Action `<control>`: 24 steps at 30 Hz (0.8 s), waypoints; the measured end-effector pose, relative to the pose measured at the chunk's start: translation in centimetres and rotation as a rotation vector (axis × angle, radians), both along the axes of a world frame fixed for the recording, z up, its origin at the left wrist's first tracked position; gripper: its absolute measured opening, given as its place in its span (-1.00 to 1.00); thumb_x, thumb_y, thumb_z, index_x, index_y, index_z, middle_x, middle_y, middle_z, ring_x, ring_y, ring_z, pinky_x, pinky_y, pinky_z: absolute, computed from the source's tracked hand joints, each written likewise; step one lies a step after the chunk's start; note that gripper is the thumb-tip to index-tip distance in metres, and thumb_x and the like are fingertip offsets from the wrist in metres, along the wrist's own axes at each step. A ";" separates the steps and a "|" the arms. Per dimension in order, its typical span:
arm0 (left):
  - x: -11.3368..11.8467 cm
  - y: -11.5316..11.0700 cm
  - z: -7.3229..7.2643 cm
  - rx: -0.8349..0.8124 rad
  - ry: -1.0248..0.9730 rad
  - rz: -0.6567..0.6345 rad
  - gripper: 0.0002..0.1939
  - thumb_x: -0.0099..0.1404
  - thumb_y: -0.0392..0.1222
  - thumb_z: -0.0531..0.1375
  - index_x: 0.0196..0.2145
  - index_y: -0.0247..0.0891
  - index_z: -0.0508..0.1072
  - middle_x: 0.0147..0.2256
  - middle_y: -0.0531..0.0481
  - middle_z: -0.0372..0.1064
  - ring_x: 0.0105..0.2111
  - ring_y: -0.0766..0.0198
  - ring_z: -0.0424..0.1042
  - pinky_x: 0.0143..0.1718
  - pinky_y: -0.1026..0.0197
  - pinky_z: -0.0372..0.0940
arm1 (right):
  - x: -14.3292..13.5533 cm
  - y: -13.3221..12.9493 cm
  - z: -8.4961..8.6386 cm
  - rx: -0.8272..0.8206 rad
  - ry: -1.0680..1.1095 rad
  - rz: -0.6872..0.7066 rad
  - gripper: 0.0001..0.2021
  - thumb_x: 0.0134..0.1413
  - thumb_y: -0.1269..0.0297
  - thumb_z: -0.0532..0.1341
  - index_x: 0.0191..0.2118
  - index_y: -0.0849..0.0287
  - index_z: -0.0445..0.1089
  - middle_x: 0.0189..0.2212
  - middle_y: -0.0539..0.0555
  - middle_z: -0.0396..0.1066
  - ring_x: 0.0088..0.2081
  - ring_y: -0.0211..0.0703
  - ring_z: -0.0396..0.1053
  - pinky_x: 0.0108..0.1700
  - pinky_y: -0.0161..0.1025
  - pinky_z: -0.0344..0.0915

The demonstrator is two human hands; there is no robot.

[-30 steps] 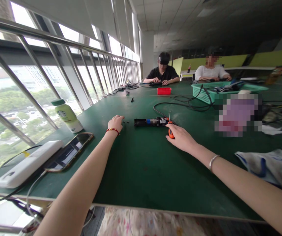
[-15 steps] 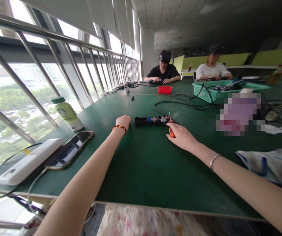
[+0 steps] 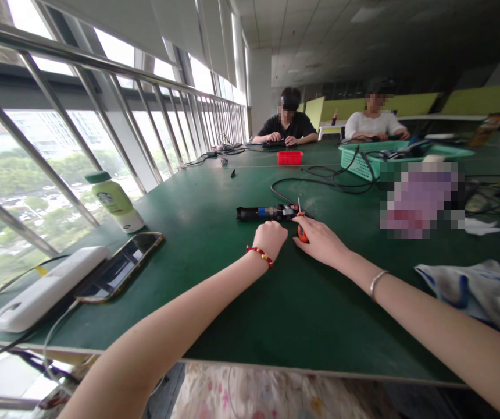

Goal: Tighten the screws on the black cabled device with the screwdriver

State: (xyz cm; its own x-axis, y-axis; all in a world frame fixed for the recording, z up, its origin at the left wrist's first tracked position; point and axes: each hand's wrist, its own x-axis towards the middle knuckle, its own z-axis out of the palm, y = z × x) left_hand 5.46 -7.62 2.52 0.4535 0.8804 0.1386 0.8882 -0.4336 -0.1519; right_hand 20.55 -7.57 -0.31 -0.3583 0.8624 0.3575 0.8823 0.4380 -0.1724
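Observation:
In my right hand (image 3: 322, 241) is a screwdriver (image 3: 303, 234) with an orange and black handle, its thin metal shaft tilted upward. Just beyond my hands, a black tube-shaped device (image 3: 250, 213) with a blue band lies crosswise on the green table; its right end, with exposed parts, is near the screwdriver and partly hidden behind my right fingers. My left hand (image 3: 271, 237) is curled closed in front of the device, left of the screwdriver. Whatever its fingers may hold is hidden from view.
A phone (image 3: 121, 267), a white power strip (image 3: 47, 288) and a green-capped bottle (image 3: 114, 201) stand left. Farther off are a red box (image 3: 289, 158), a green basket (image 3: 363, 163) and black cable (image 3: 315, 181). A cloth (image 3: 472, 285) lies right. Two people sit opposite.
My left hand has moved right, from beside the device's left end to in front of it, close to my right hand. The right hand keeps the screwdriver nearly in place.

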 end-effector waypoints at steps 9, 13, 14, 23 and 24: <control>-0.8 1.0 -1.0 0.109 0.045 -0.239 -0.78 0.37 -0.34 0.01 -0.18 -0.36 0.45 -0.19 -0.21 0.38 -0.13 0.15 0.38 -0.23 0.19 0.35 | -0.1 0.0 0.2 -0.001 -0.002 0.005 -0.59 0.08 0.32 0.14 0.07 0.30 0.23 0.03 0.30 0.35 0.06 0.11 0.33 0.10 -0.02 0.24; -1.7 2.1 -1.7 0.111 -0.137 -0.206 -0.81 0.34 -0.28 0.06 -0.20 -0.26 0.47 -0.19 -0.08 0.40 -0.15 0.21 0.38 -0.21 0.23 0.33 | -0.2 -0.1 0.2 -0.001 0.015 0.018 -0.58 0.07 0.31 0.14 0.07 0.28 0.24 0.02 0.29 0.37 0.03 0.09 0.34 0.08 -0.02 0.25; -1.9 2.4 -1.8 0.122 -0.207 -0.186 -0.81 0.33 -0.27 0.07 -0.21 -0.23 0.47 -0.19 -0.05 0.41 -0.16 0.23 0.38 -0.20 0.24 0.32 | -0.2 -0.1 0.2 -0.004 0.025 0.020 -0.58 0.06 0.31 0.15 0.07 0.28 0.24 0.02 0.28 0.37 0.02 0.09 0.35 0.08 -0.02 0.25; -4.2 4.5 -2.2 0.287 -0.680 -0.040 -0.80 0.32 -0.20 0.11 -0.22 -0.17 0.54 -0.27 0.01 0.44 -0.23 0.26 0.39 -0.18 0.25 0.28 | -0.3 -1.0 1.0 -0.078 0.177 0.003 -0.58 0.02 0.31 0.16 0.05 0.18 0.28 -0.10 0.20 0.43 -0.13 0.01 0.41 -0.08 -0.10 0.33; -4.2 4.6 -2.2 0.281 -0.696 -0.036 -0.80 0.32 -0.19 0.12 -0.22 -0.17 0.55 -0.27 0.01 0.44 -0.24 0.26 0.39 -0.18 0.25 0.28 | -0.4 -1.2 1.1 -0.083 0.178 0.017 -0.58 0.02 0.31 0.16 0.05 0.18 0.29 -0.11 0.19 0.44 -0.15 0.00 0.42 -0.09 -0.11 0.33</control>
State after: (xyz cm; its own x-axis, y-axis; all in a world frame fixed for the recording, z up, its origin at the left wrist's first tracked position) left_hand 1.23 -3.04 0.28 0.2068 0.7559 0.6212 0.8056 -0.4918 0.3303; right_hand 20.17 -8.74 0.75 -0.3107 0.8860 0.3442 0.8273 0.4304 -0.3611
